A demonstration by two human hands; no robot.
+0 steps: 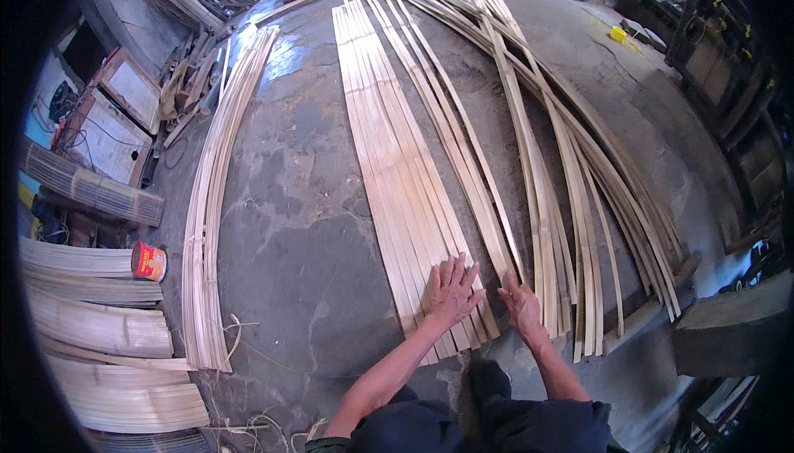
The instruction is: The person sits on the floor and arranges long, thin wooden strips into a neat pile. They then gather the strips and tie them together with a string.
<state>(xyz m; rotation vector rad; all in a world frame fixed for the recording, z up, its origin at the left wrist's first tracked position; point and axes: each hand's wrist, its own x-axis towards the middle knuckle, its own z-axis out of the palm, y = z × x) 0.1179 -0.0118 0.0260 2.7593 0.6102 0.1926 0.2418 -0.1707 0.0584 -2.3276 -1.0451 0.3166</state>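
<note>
My left hand [452, 294] lies palm down with its fingers spread on the near end of a flat panel of pale bamboo strips [397, 172], which lie side by side on the floor. Just right of it, my right hand [523, 306] closes around the near end of a few narrow bamboo strips [451, 139]. These run away from me beside the panel, with a gap between. The right hand covers their tips, so exactly how many it grips is hidden.
Loose, crossing bamboo strips [571, 172] lie to the right. A long bundle [211, 205] rests at the left. Stacked slat panels [124, 403] and a red-and-yellow tin [150, 261] stand at the left edge. A concrete block [732, 329] is at the near right.
</note>
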